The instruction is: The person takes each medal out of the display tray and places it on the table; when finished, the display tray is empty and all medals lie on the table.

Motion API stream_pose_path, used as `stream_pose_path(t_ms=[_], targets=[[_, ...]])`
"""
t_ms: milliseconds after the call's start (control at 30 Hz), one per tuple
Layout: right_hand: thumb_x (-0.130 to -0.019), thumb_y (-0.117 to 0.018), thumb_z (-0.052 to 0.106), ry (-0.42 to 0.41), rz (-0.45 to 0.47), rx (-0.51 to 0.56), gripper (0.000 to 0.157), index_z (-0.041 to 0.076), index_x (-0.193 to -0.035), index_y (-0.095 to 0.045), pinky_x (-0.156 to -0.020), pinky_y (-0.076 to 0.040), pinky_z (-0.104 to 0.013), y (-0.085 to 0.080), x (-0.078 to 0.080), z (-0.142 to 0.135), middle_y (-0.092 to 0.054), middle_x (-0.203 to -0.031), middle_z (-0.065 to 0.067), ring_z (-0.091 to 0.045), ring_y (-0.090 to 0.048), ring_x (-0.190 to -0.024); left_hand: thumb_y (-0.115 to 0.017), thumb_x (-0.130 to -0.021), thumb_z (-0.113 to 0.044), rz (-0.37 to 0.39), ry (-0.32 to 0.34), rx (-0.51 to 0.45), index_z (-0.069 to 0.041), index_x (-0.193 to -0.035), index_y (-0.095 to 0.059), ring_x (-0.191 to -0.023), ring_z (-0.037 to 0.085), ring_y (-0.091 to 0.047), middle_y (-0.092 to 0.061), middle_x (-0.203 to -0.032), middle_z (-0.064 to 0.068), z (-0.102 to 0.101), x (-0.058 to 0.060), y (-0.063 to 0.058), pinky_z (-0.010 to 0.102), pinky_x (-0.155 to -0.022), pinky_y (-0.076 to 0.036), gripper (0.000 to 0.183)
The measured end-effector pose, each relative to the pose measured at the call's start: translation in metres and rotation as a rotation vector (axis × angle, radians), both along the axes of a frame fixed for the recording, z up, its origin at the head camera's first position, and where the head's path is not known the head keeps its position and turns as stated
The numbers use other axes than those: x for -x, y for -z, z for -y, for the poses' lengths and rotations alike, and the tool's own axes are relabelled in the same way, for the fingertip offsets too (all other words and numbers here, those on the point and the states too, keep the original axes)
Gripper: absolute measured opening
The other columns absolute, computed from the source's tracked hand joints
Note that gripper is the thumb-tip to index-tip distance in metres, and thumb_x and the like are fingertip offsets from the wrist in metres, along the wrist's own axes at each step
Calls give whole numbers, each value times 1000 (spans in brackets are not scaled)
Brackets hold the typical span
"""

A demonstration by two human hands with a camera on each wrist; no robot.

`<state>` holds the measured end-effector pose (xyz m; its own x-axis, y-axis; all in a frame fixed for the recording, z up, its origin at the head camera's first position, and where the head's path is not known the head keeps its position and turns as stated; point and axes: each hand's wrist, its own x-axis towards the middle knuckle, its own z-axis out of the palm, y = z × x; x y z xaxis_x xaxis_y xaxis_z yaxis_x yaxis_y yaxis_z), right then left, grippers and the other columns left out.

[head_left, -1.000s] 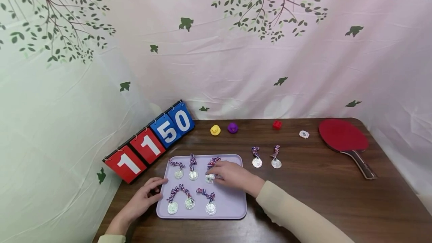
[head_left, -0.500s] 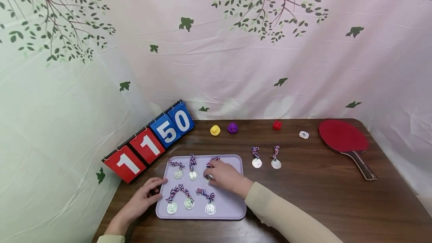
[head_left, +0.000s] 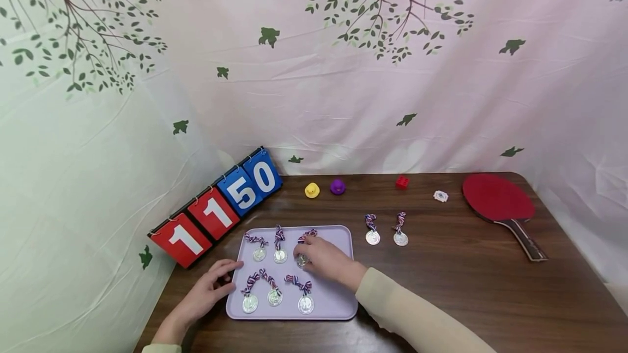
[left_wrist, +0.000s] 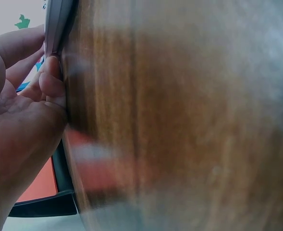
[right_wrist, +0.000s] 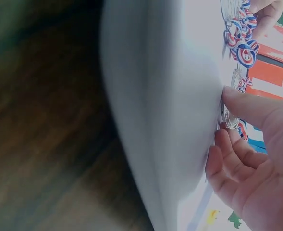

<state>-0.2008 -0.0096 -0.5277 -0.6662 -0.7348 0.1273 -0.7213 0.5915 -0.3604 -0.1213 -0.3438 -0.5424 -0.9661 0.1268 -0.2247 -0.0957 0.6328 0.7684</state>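
A lilac tray [head_left: 336,301] lies on the table, bearing several silver medals with knotted red, white and blue ribbons. My right hand [head_left: 327,258] reaches over the tray's back middle and pinches one silver medal [head_left: 301,260] at its edges. The right wrist view shows that medal's disc [right_wrist: 229,117] between thumb and fingers, low over the tray surface. My left hand [head_left: 205,289] touches the tray's left rim with relaxed fingers. In the left wrist view, its fingertips meet the tray rim [left_wrist: 56,29]. Near the front lie other medals, one being the front right medal [head_left: 306,304].
Two more medals, a left one [head_left: 372,237] and a right one [head_left: 400,238], lie right of the tray. A flip scoreboard [head_left: 216,208] stands at left. Behind are a yellow duck [head_left: 312,190], purple duck [head_left: 337,187], red brick [head_left: 402,182], white chip [head_left: 440,196] and red paddle [head_left: 497,198].
My right hand has shifted slightly left over the tray, closing thumb and fingers at the medal, which has moved a little left. My left hand stays at the rim.
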Motion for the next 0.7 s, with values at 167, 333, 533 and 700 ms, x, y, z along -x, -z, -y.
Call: stream_pose_path(t_ms=[167, 333, 533, 700], targets=[[-79, -78, 18, -4, 29, 21, 33, 17, -110, -68, -85, -47, -28, 0, -1, 1, -61, -104, 1, -14, -58, -96, -68, -88, -20, -1, 6, 0, -33, -128, -58, -105, 22, -43, -47, -126, -2, 1, 0, 0, 29, -79, -40, 43], [-78, -78, 16, -15, 50, 45, 37, 12, -114, -69, -87, -46, -26, 0, -1, 0, -62, -105, 1, -13, -59, -97, -68, -88, -20, -5, 5, -2, -33, -128, -58, -105, 22, -43, -47, -126, -1, 1, -1, -1, 29, -79, -41, 43], [-78, -78, 15, -16, 73, 89, 39, 11, -115, -69, -90, -45, -28, 3, 2, -7, -63, -108, 0, -13, -59, -100, -68, -88, -20, -1, 5, -9, -32, -129, -58, -105, 22, -43, -47, -126, -1, 0, 0, -1, 29, -79, -41, 44], [-78, -78, 15, -41, 129, 163, 39, 10, -116, -69, -92, -44, -28, 6, 4, -15, -65, -111, 0, -12, -58, -103, -68, -88, -19, -2, 2, -13, -31, -129, -58, -105, 22, -43, -47, -126, -2, 0, 0, 0, 29, -79, -41, 44]])
